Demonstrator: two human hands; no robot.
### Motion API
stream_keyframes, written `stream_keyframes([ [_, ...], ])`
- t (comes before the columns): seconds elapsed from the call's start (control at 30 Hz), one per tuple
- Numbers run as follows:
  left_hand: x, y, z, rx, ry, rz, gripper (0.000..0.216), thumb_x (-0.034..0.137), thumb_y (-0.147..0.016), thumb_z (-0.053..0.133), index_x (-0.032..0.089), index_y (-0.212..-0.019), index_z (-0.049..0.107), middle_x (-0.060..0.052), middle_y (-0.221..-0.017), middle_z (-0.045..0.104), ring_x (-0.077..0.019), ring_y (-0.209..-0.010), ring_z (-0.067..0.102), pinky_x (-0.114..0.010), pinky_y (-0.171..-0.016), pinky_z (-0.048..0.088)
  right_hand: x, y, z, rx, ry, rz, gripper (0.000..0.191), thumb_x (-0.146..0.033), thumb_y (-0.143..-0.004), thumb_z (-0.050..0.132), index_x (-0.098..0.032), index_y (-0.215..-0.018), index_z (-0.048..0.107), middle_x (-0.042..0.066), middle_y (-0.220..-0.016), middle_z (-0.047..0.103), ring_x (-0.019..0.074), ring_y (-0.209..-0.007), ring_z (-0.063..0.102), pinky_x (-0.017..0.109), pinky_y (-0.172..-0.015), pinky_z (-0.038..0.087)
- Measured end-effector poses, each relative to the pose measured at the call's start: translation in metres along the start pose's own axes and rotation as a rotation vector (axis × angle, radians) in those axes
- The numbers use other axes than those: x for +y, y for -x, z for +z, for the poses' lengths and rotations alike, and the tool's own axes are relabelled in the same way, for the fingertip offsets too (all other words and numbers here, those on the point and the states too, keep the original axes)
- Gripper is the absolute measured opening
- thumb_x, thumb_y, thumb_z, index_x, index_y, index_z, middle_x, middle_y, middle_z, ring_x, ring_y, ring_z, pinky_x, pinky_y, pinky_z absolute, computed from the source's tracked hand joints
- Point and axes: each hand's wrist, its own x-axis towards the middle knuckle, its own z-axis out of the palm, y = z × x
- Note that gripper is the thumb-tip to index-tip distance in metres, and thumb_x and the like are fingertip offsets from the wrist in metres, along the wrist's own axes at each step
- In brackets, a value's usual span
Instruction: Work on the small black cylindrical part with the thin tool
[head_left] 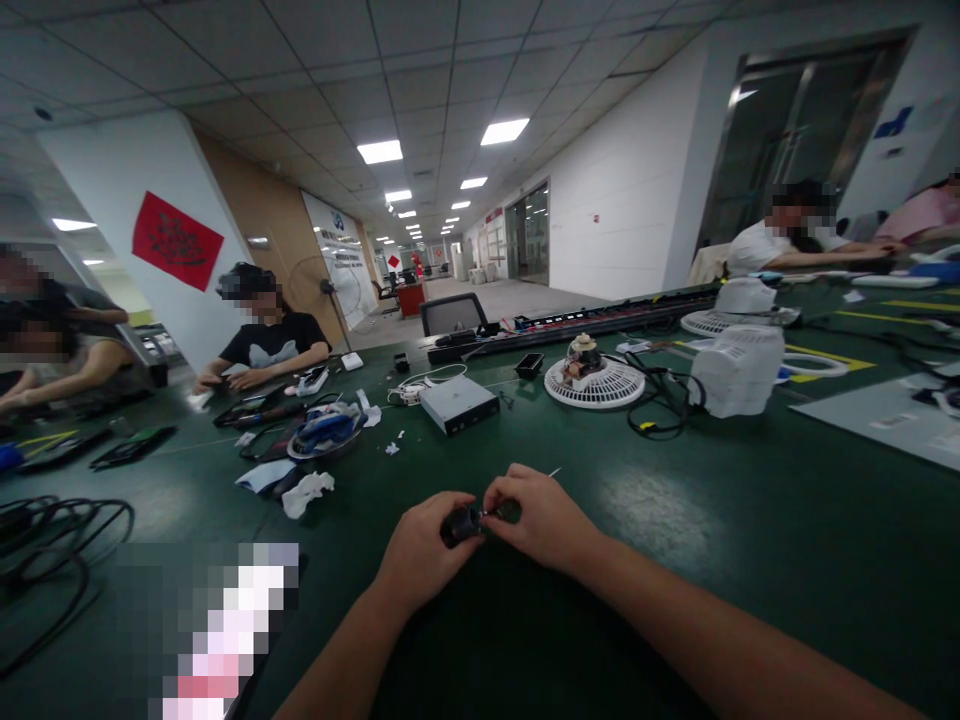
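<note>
The dark cylindrical part [462, 526] is at the lower centre of the frame, and from my remote seat I look down on it held over a dark green table [795, 530] that fills much of the lower half of my view. Next in size I see a person in a black top [292, 338] at the left and a person in a white top [759, 248] at the upper right, both by the table. A long black rail [600, 322] with wires along it crosses the middle of the frame. A pale grey sheet [862, 412] lies at the right edge, a white housing [739, 372] stands to its left, and a round white grille [598, 390] lies right of centre. Smaller again are a bundle of blue cloth [326, 428] left of centre and a flat silver box [459, 402] near mid-frame, well apart from the hands. The left hand [427, 548] has its fingers closed around the dark cylindrical part, the thumb below it. The right hand [536, 512], just to the right, makes a narrow pinch on a small shiny piece [484, 514] at the cylinder's right end; I cannot tell what that piece is, nor whether it is fixed to the cylinder. Thinnest of all, a white stick [555, 472] shows just beyond the right hand's knuckles
</note>
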Motion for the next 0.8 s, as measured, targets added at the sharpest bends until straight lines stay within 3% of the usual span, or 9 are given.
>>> stream_keyframes([
  [0.2,-0.0023,-0.0002,0.002,-0.02,0.016,0.029,0.032,0.024,-0.076,0.076,0.025,-0.107,0.069,-0.002,-0.104,0.073,-0.0217,-0.093,0.067,-0.032,-0.086,0.051,0.0051,-0.0014,0.0021,-0.068,0.004,-0.125,0.014,-0.012,-0.078,0.075,-0.022,-0.087,0.076,0.003,-0.082,0.068,0.0197,-0.086,0.06,0.029,-0.073,0.045],
  [0.37,-0.0013,0.0005,0.0022,-0.033,0.028,0.046,0.032,0.025,-0.076,0.077,0.025,-0.107,0.068,-0.001,-0.101,0.073,-0.0205,-0.089,0.067,-0.031,-0.084,0.05,0.0078,-0.0017,0.0033,-0.078,-0.008,-0.251,0.023,-0.005,-0.081,0.071,-0.022,-0.094,0.077,0.002,-0.094,0.073,0.0195,-0.092,0.059,0.03,-0.079,0.046],
  [0.6,-0.0009,0.0023,0.0022,-0.083,0.025,0.077,0.041,0.025,-0.075,0.078,0.027,-0.113,0.066,0.001,-0.1,0.073,-0.02,-0.089,0.068,-0.03,-0.079,0.05,0.0008,0.0002,0.0005,0.027,-0.002,-0.154,0.012,-0.014,-0.073,0.082,-0.019,-0.079,0.072,0.002,-0.081,0.069,0.0196,-0.085,0.059,0.03,-0.073,0.044],
  [0.8,0.0021,0.0021,-0.0015,-0.095,0.038,0.106,0.038,0.024,-0.079,0.076,0.028,-0.115,0.064,0.001,-0.107,0.072,-0.0198,-0.096,0.068,-0.031,-0.086,0.051,0.0057,-0.0026,-0.0014,-0.02,-0.027,-0.132,0.009,-0.018,-0.075,0.081,-0.02,-0.079,0.074,0.001,-0.076,0.07,0.019,-0.081,0.06,0.029,-0.068,0.042],
])
